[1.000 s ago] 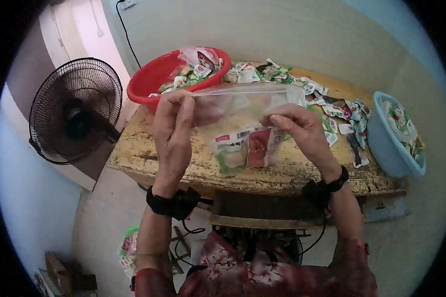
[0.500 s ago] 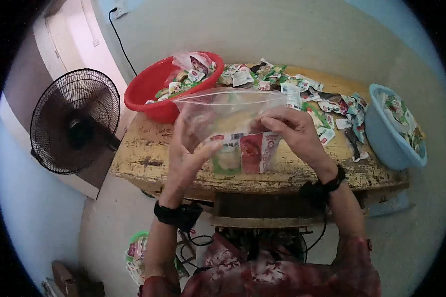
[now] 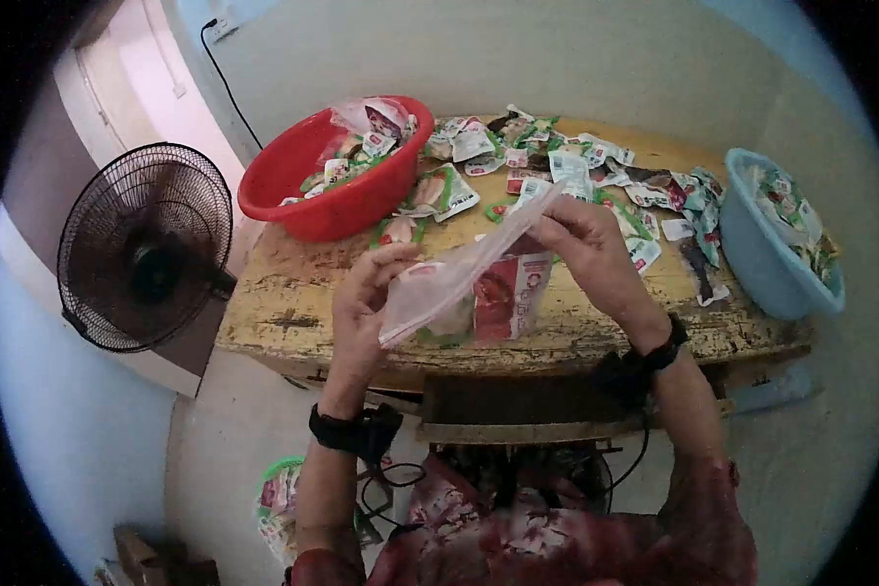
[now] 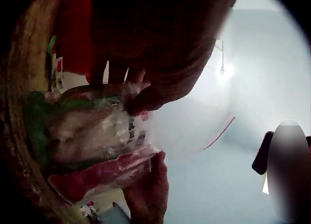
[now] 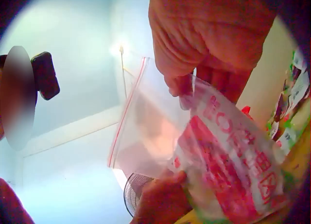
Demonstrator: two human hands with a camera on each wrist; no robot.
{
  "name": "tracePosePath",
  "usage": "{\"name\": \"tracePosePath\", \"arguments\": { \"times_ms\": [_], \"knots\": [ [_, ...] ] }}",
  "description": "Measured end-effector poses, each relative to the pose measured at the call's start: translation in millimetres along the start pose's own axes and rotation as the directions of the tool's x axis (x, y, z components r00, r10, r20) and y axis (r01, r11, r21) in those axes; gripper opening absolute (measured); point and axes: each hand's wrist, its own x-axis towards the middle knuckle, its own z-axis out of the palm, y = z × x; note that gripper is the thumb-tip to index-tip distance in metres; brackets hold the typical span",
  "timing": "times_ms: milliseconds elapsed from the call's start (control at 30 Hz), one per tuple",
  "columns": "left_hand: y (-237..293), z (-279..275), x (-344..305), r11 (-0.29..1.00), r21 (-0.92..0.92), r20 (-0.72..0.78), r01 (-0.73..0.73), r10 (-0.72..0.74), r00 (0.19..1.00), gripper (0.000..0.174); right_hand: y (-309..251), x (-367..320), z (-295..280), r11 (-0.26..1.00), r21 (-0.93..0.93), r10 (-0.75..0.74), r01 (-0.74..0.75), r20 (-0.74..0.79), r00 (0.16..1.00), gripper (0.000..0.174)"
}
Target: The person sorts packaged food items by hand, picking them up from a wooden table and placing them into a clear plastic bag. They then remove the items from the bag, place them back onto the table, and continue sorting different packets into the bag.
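Observation:
A clear zip bag (image 3: 469,266) hangs tilted between both hands, its zip edge slanting down toward the left hand. Inside are a red-and-white packet (image 3: 496,301) and a green-edged one. My right hand (image 3: 601,256) pinches the bag's upper right part between thumb and fingers; the right wrist view shows this pinch on the plastic (image 5: 192,95). My left hand (image 3: 361,308) is at the bag's lower left, fingers bent and thumb against it. In the left wrist view the left hand (image 4: 160,83) has its fingertips on the bag near the green packet (image 4: 82,131).
A red basin (image 3: 332,210) with packets stands at the table's back left, a blue basin (image 3: 776,249) at the right. Loose packets (image 3: 474,142) lie along the back of the worn yellow table (image 3: 283,313). A black fan (image 3: 151,254) stands at left.
The bag's zip edge, level before, now slants down to the left and the bag's top is folded over. My left hand has moved lower and its fingers have shifted on the bag.

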Motion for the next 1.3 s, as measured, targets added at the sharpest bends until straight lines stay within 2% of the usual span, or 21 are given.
{"name": "tracePosePath", "arguments": {
  "times_ms": [33,67,167,200,300,367,433,567,633,733,833,933,1033,1133,1233,1300],
  "knots": [
    [1,0,3,0.999,-0.018,0.010,-0.035,0.035,0.999,0.042,-1,0,2,1.000,0.002,-0.003,0.003,-0.014,1.000,0.023],
    [6,0,5,0.990,0.105,0.040,-0.099,0.096,0.995,0.043,-1,1,2,1.000,0.002,-0.005,0.005,-0.029,1.000,0.023],
    [14,-1,6,0.985,-0.045,0.038,-0.166,0.168,0.985,0.033,1,3,-6,0.984,-0.168,-0.061,0.062,0.011,0.998,0.026],
    [21,4,7,0.984,0.078,-0.037,-0.161,0.164,0.986,0.027,-2,3,-5,0.990,-0.139,-0.031,0.031,0.000,1.000,0.024],
    [20,0,11,0.998,0.057,-0.109,-0.003,0.009,0.994,0.026,-16,5,-3,0.998,-0.021,0.057,-0.058,-0.032,0.998,0.022],
    [31,4,16,0.996,0.083,-0.143,0.008,0.004,0.990,0.024,-20,6,-2,0.988,0.098,0.128,-0.122,-0.053,0.990,0.023],
    [31,2,21,0.991,0.130,-0.179,0.032,-0.009,0.984,0.024,-24,10,-5,0.992,0.021,0.127,-0.126,-0.040,0.991,0.023],
    [37,2,25,0.994,0.041,-0.107,0.105,-0.100,0.989,0.037,-18,17,-12,0.982,-0.083,0.170,-0.172,-0.029,0.985,0.026],
    [37,3,27,0.990,-0.001,-0.064,0.142,-0.142,0.988,0.049,-3,18,-17,0.968,-0.051,0.247,-0.246,0.030,0.968,0.027],
    [31,-1,31,0.985,-0.042,-0.085,0.169,-0.172,0.981,0.066,14,18,-24,0.932,-0.061,0.362,-0.357,0.151,0.920,0.028],
    [29,-15,34,0.968,0.055,0.024,0.246,-0.247,0.969,0.078,29,14,-26,0.912,-0.078,0.409,-0.402,0.226,0.884,0.026],
    [32,-4,36,0.970,0.224,0.013,0.091,-0.096,0.995,0.085,35,10,-25,0.912,-0.082,0.409,-0.402,0.248,0.878,0.023],
    [23,-14,42,0.920,0.390,0.037,-0.040,0.028,0.999,0.079,41,9,-26,0.914,-0.055,0.401,-0.401,0.273,0.875,0.017],
    [36,-15,51,0.778,0.587,0.186,-0.224,0.139,0.973,0.065,43,9,-26,0.917,-0.070,0.395,-0.392,0.286,0.873,0.012],
    [64,11,50,0.557,0.697,0.399,-0.452,0.222,0.889,0.056,48,9,-25,0.918,-0.072,0.393,-0.391,0.310,0.865,0.010],
    [76,26,47,0.755,0.562,0.466,-0.337,0.048,0.884,0.053,48,8,-25,0.916,-0.072,0.395,-0.394,0.322,0.860,0.011]
  ]
}}
